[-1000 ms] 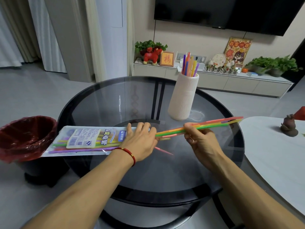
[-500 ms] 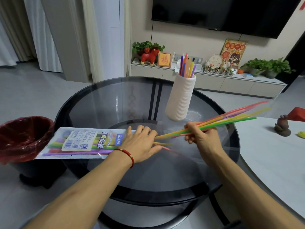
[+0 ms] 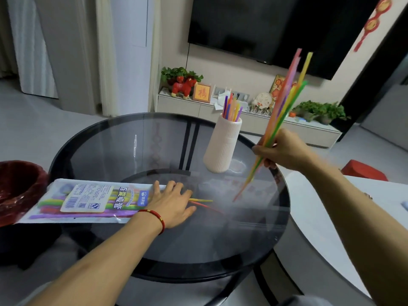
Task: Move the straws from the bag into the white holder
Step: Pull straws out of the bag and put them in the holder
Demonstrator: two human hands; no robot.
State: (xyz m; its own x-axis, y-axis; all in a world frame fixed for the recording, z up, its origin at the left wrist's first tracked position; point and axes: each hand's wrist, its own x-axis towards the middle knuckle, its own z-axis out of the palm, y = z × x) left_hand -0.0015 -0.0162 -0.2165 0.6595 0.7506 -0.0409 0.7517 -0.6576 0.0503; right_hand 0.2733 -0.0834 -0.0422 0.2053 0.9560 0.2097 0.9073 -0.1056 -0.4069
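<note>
Since the earlier frames the bundle of straws had swung from nearly level over the glass to a steep tilt, its tips high in front of the television, and it had come wholly clear of the bag.

At the far left a red-lined bin stood beside the round glass table. The straw bag lay flat on the table's left part, its left end jutting past the rim toward the bin. Its white label bore a barcode, a small "S" mark and fine print too small to read; large Chinese characters ran along the clear film beside it, and coloured straws showed through. The left hand, a red cord bracelet at the wrist, pressed the bag's open end with fingers straight and spread. Two loose straws, yellow and red, stuck out from under those fingers onto the glass.

The white holder, ribbed, stood upright near the table's far side with several straws already in it. Just right of it the right hand gripped the bundle, fingers curled round it, lower ends hanging above the glass.

On the cabinet behind, a small framed plaque showed one gold character on red.
</note>
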